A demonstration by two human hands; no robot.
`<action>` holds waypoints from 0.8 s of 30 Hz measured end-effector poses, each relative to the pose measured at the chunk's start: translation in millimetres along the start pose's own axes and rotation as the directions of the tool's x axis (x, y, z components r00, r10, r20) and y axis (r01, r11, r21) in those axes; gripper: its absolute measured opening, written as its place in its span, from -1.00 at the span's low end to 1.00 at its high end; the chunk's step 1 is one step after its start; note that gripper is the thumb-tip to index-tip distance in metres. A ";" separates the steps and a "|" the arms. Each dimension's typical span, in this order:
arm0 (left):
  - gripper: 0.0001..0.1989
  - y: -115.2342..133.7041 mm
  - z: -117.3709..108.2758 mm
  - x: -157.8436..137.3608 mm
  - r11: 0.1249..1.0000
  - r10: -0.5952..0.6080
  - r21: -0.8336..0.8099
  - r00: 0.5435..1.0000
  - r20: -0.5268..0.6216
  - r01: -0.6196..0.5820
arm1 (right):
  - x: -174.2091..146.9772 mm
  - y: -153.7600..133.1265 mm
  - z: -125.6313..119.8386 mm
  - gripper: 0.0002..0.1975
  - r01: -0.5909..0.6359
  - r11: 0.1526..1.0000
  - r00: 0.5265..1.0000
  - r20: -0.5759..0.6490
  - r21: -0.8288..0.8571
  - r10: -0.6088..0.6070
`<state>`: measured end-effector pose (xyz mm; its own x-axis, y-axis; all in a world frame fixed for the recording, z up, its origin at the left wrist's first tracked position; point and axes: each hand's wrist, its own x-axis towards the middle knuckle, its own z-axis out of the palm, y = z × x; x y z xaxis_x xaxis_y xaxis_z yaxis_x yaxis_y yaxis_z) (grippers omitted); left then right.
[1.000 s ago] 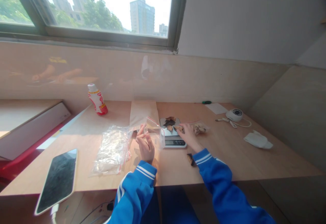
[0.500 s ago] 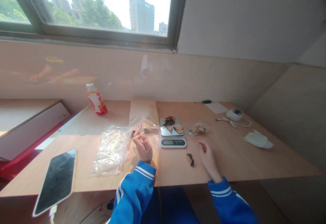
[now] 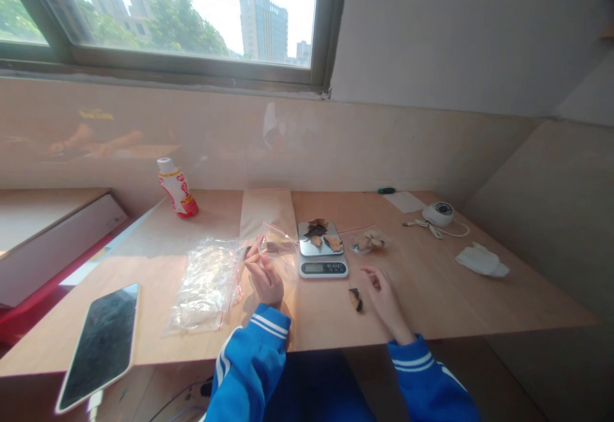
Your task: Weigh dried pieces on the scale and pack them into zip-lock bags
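Note:
My left hand (image 3: 267, 281) is closed on a clear zip bag (image 3: 283, 262), its fingers pinching near the red-edged opening. Right of the bag stands a small white digital scale (image 3: 323, 270). Several dried brown slices (image 3: 316, 230) lie on its steel plate. One more dark-edged dried slice (image 3: 355, 300) rests on the table in front of the scale. Just right of that slice is my right hand (image 3: 384, 294), its fingers loosely bent and apart, with nothing visible in them. Behind it sits a clear bag of pale dried pieces (image 3: 368, 241).
Flat clear zip bags (image 3: 204, 284) lie left of my left hand. A phone (image 3: 100, 345) with a cable is at the front left, and a red-and-white bottle (image 3: 178, 190) stands behind. To the right are a white round device (image 3: 438, 215) and a crumpled white tissue (image 3: 481, 260).
My right hand has shifted slightly left, closer to the loose slice and the scale. My left hand keeps its hold on the zip bag. The view has turned a little.

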<state>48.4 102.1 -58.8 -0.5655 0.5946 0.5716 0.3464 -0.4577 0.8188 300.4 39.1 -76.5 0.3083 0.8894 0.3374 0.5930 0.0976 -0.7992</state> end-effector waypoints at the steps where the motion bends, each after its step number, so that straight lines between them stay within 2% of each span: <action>1: -0.87 0.9 0.0 0.2 1.000 0.016 -0.005 1.000 0.004 -0.016 | -5.8 -3.1 0.7 -0.69 0.019 1.000 0.999 0.043 -0.007 -0.019; 6: -0.89 8.3 0.7 1.9 0.998 0.049 -0.031 0.999 0.011 -0.049 | -30.2 -15.6 -0.4 -0.76 0.116 0.992 0.962 0.252 -0.046 -0.101; 12: -0.91 12.3 0.0 3.3 0.997 0.068 -0.042 0.997 0.022 -0.067 | -18.0 -34.6 -3.8 -0.82 0.083 0.997 0.932 0.356 -0.006 -0.076; 15: -0.92 11.7 0.1 3.1 0.997 0.063 -0.038 0.998 0.017 -0.063 | -1.3 -54.2 4.8 -0.83 0.118 0.992 0.922 0.367 0.042 -0.126; 19: -0.91 10.2 1.0 2.4 0.999 0.032 -0.034 0.999 -0.008 -0.033 | 28.6 -83.5 30.4 -0.82 0.232 0.967 0.911 0.324 0.105 -0.254; 24: -0.89 8.9 0.6 1.8 0.999 0.012 -0.038 1.000 0.001 -0.012 | 61.3 -101.9 66.7 -0.80 0.405 0.913 0.866 0.300 0.052 -0.401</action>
<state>50.9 99.5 -50.4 -0.5603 0.5896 0.5817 0.3246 -0.4898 0.8091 209.3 113.5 -7.6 -0.1938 0.8647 0.4633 0.6278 0.4722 -0.6187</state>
